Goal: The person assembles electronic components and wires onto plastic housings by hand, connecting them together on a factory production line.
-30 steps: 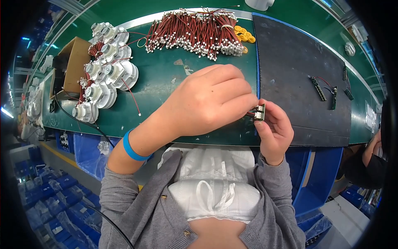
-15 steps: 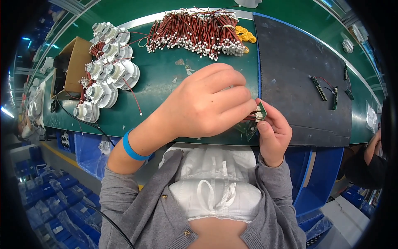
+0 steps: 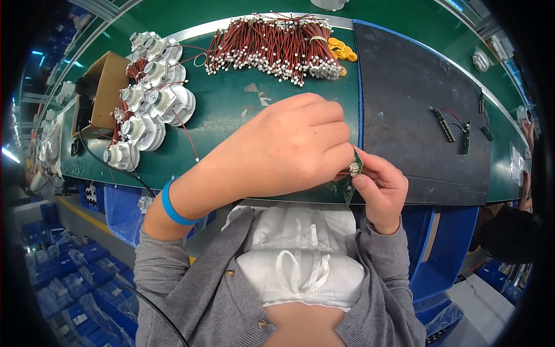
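PCB (image 3: 349, 192): ctr-right of frame; prob. light, stiff, fragile; best held by edges
R hand (image 3: 384, 194): thumb + fingers pinching PCB
L hand (image 3: 302, 140): curled at red wires (image 3: 344, 173); fingertips hidden, can't tell grip

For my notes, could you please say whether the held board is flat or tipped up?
Tipped up: the right hand pinches the circuit board, its white connectors facing left.

The left grip (image 3: 300, 141) hides part of the red wires (image 3: 343, 173); the top edge crops a white object (image 3: 329, 4).
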Demonstrator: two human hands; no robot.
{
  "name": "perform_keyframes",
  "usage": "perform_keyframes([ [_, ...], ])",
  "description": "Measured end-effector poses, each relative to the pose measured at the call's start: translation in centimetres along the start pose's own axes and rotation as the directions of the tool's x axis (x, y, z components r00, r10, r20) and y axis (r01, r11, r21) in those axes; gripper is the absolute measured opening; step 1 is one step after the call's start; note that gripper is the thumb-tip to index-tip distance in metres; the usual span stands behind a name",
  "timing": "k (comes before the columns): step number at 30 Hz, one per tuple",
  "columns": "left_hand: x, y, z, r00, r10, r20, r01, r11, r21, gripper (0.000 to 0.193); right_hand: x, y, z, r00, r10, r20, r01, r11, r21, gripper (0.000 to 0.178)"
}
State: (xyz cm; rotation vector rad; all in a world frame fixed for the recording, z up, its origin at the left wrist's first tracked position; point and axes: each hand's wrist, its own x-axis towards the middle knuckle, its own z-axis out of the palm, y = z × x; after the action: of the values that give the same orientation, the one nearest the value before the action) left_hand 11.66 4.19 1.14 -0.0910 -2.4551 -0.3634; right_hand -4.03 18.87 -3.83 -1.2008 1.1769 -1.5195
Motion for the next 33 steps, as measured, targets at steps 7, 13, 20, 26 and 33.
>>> perform_keyframes([
  [7, 0.5, 0.9, -0.9, 0.998, 0.000, 0.063, -0.003, 0.999, 0.044, 0.024, 0.1, -1.3, 0.4, 0.999, 0.045, 0.019, -0.047, 0.994, 0.094, 0.035],
  [13, 0.7, 1.2, -0.9, 0.998, -0.019, 0.054, 0.018, 1.000, 0.012, 0.026, -0.3, -1.2, 0.5, 0.998, 0.058, 0.031, -0.061, 0.990, 0.131, 0.034],
  [20, 0.5, 1.2, -0.7, 0.998, -0.023, 0.060, 0.023, 1.000, 0.013, 0.026, -0.3, -0.9, 0.3, 0.995, 0.093, 0.036, -0.099, 0.976, 0.195, 0.035],
  [26, 0.6, 1.2, -0.4, 0.998, -0.028, 0.060, 0.028, 1.000, -0.004, 0.026, -0.1, -1.1, -0.3, 0.995, 0.086, 0.048, -0.091, 0.991, 0.095, 0.035],
  [33, 0.5, 1.1, 0.0, 1.000, -0.001, 0.030, 0.001, 1.000, 0.001, 0.023, 0.0, -1.4, -0.5, 0.993, 0.088, 0.077, -0.092, 0.994, 0.050, 0.035],
])
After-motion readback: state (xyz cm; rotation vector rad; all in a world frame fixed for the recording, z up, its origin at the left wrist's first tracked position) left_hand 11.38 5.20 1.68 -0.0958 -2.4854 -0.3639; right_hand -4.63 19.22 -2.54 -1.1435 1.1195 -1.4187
